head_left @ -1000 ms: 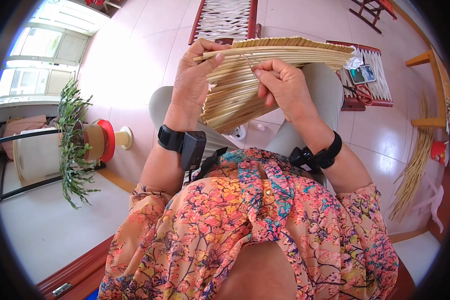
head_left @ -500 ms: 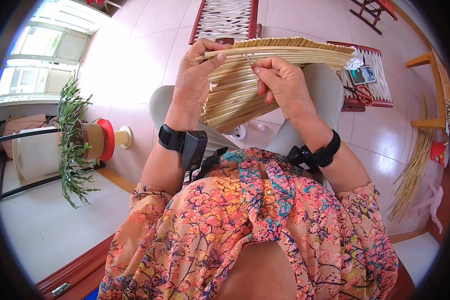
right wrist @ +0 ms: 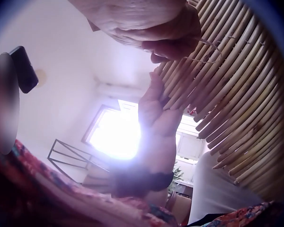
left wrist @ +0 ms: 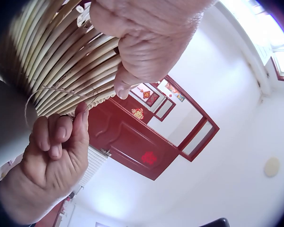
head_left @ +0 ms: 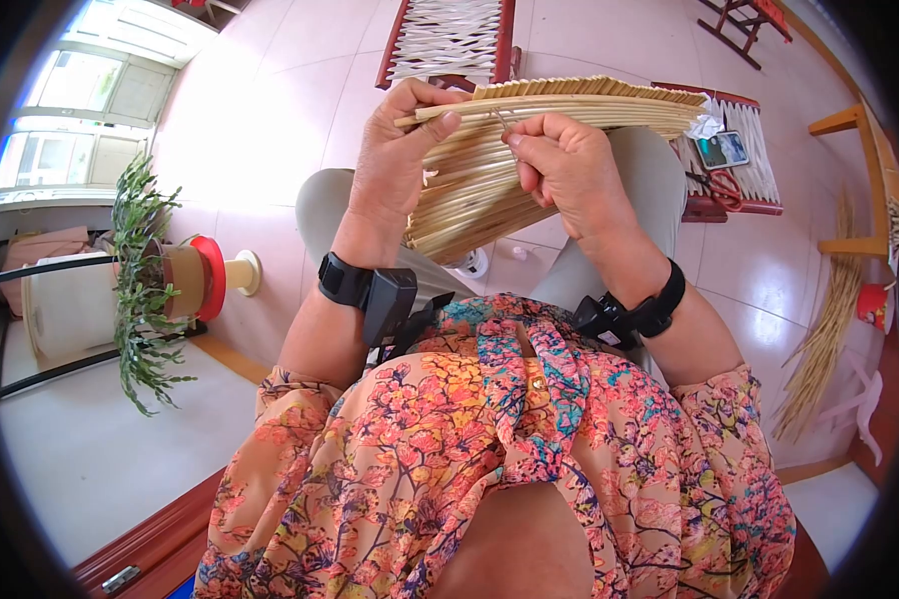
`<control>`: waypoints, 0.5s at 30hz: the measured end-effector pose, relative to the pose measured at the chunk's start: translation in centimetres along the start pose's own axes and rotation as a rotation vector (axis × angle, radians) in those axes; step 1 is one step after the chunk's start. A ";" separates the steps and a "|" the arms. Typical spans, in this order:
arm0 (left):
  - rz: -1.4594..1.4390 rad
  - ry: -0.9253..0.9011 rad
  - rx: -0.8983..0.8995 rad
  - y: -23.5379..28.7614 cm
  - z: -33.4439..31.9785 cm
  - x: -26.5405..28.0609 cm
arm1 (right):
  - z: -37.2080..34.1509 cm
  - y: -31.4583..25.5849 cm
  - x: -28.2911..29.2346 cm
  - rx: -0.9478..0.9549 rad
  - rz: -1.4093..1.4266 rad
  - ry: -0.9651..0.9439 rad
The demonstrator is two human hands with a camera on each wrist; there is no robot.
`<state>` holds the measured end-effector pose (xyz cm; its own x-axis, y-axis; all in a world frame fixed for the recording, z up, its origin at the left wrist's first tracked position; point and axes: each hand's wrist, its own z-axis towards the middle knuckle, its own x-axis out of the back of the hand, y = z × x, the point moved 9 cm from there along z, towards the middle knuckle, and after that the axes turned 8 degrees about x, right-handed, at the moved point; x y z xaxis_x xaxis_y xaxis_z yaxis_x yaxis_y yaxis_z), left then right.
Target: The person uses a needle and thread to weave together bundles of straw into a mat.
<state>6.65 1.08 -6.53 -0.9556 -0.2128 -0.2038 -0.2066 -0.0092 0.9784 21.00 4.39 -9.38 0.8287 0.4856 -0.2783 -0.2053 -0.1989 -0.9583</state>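
A mat of pale stalks bound side by side (head_left: 479, 200) lies across the knees; the right wrist view shows its stalks (right wrist: 241, 109) with stitches across them. My left hand (head_left: 390, 150) grips the stalk ends at the mat's upper left, thumb on top. My right hand (head_left: 569, 170) pinches a thin string (head_left: 502, 122) between thumb and forefinger just over the upper stalks. In the left wrist view the string (left wrist: 61, 90) loops from the stalks round the right hand (left wrist: 57, 156). My left thumb (left wrist: 125, 82) presses near the mat's edge.
Right of the knees, a low woven stool (head_left: 754, 120) bears a phone (head_left: 722, 150) and red-handled scissors (head_left: 724, 190). Another woven stool (head_left: 445, 40) stands ahead. Loose stalks (head_left: 829, 309) lie at the right; a potted plant (head_left: 145, 290) is at the left.
The left hand and the stalk ends it grips have shifted slightly to the right. The right hand stays near the same place, still pinching the string.
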 end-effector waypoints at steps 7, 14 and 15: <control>0.011 0.031 -0.043 1.8 1.4 -0.8 | 1.1 -1.2 0.5 -0.009 0.161 0.015; 0.262 0.001 -0.259 9.9 7.1 -0.3 | 5.3 -8.3 -1.1 0.172 0.094 -0.053; 0.317 -0.009 -0.324 11.9 7.8 0.2 | 5.7 -10.1 -1.8 0.247 0.061 -0.071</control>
<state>2.34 8.58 4.81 -0.9631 -0.2463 0.1088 0.1717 -0.2504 0.9528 18.59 10.40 0.41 0.7742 0.5392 -0.3316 -0.3816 -0.0204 -0.9241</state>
